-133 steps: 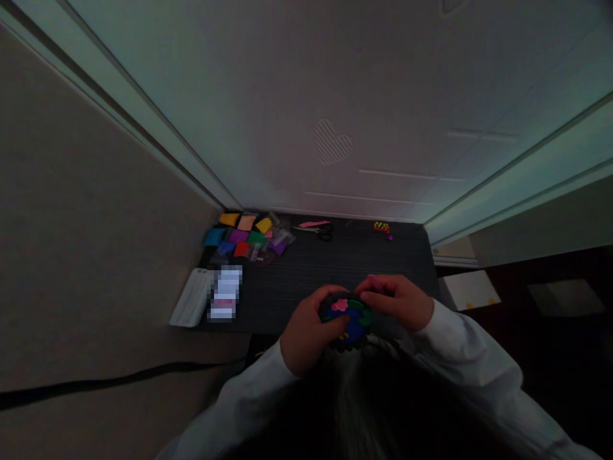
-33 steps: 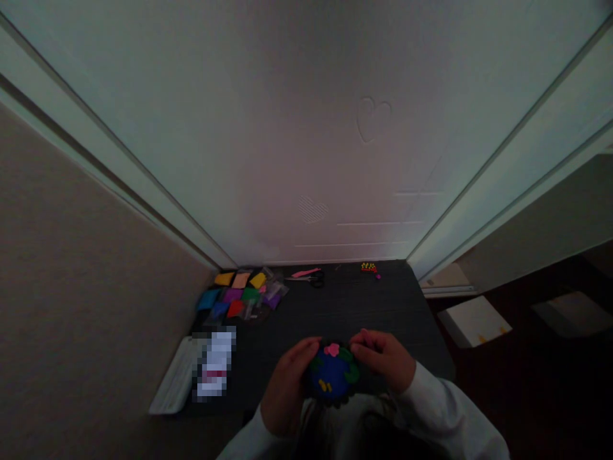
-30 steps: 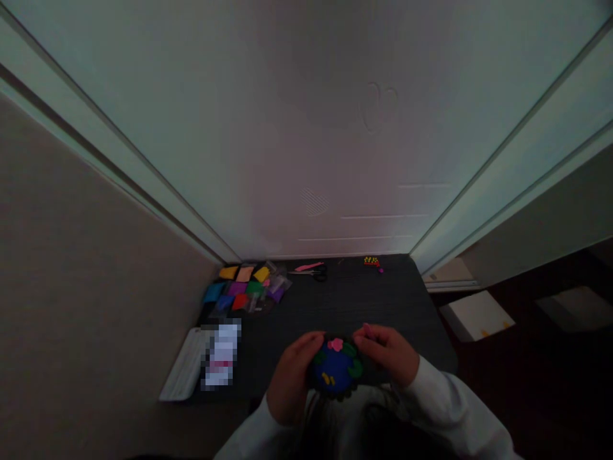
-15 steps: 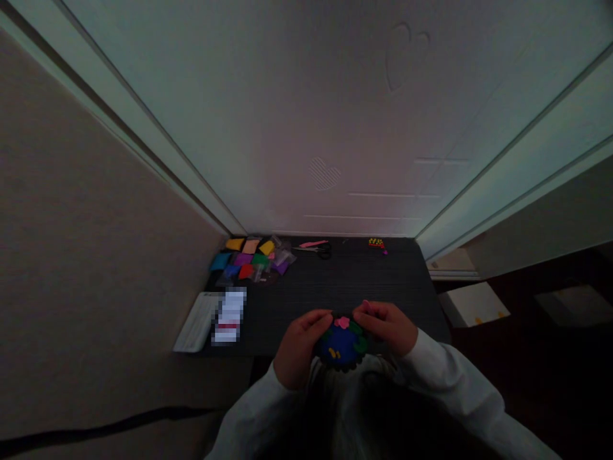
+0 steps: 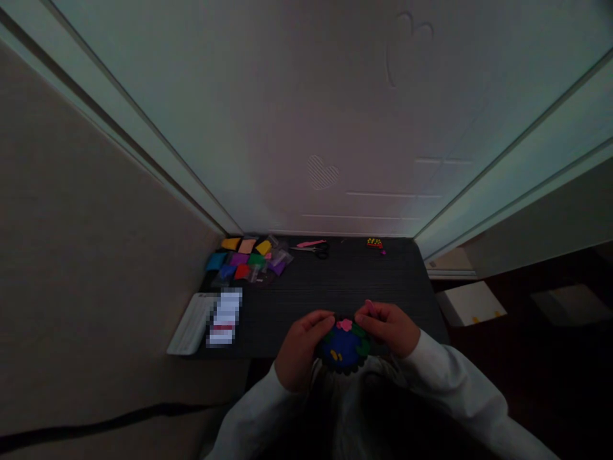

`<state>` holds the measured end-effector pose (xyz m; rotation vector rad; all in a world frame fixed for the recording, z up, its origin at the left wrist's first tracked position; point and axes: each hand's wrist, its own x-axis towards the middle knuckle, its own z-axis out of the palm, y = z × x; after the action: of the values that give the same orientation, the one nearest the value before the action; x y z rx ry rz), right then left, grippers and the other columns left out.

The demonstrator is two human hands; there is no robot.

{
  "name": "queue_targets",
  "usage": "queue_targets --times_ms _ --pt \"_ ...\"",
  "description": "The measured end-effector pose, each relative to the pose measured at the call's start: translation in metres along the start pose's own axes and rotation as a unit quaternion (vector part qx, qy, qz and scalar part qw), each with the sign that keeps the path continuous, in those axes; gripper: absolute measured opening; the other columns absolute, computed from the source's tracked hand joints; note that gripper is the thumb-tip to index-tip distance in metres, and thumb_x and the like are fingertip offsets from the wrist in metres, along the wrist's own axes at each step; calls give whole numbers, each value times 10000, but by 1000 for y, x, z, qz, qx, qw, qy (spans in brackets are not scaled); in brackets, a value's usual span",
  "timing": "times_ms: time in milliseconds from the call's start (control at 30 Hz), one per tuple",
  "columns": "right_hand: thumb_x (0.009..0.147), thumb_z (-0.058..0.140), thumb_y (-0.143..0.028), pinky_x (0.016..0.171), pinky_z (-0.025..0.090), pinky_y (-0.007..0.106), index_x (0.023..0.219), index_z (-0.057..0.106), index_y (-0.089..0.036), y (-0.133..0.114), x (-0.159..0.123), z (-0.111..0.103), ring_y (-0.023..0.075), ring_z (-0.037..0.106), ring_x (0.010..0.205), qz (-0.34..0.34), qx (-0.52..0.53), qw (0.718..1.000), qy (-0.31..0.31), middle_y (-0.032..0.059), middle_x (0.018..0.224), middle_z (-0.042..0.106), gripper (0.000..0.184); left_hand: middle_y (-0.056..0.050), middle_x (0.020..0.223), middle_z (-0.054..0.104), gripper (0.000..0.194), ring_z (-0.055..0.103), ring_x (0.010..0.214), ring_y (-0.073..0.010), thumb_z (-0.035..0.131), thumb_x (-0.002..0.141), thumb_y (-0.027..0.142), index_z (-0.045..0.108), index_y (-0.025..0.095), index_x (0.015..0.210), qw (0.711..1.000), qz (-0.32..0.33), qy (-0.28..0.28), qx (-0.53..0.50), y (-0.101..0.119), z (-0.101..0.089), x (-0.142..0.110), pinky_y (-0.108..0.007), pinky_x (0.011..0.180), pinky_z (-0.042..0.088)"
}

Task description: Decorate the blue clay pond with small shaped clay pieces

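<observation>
Two grips met at the blue disc over the desk's near edge: left hand pinching its rim, right hand a pink piece, presumably keeping the disc's face uncovered.

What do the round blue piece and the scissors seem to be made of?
The round blue piece looks like matte modelling clay: no shine, soft-edged shapes. The scissors have greyish blades, probably metal, and black handles, perhaps plastic; finish unclear.

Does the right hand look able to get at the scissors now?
Probably not immediately: the right hand holds a pink item by the edge of the blue disc, though nothing visible blocks the way to the scissors.
</observation>
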<state>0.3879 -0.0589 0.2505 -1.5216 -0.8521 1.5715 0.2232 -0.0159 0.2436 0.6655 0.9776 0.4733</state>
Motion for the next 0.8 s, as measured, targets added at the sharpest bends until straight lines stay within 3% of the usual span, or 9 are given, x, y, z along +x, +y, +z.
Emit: queue_targets --times_ms 467,800 --pt "640 603 -420 416 200 217 618 531 -139 -1 5 -3 42 281 424 -6 1 1000 7 -75 462 372 291 -18 691 589 222 513 596 -101 603 666 315 613 136 798 999 -7 24 24 6 5 9 -204 536 399" --pt "654 593 -420 420 201 213 638 539 -131 -1 4 -3 43 284 436 -4 -9 1000 6 -71 479 367 294 -9 671 605 266 518 584 -101 625 645 350 639 138 803 997 -2 27 67 -1 -1 14 -210 550 400"
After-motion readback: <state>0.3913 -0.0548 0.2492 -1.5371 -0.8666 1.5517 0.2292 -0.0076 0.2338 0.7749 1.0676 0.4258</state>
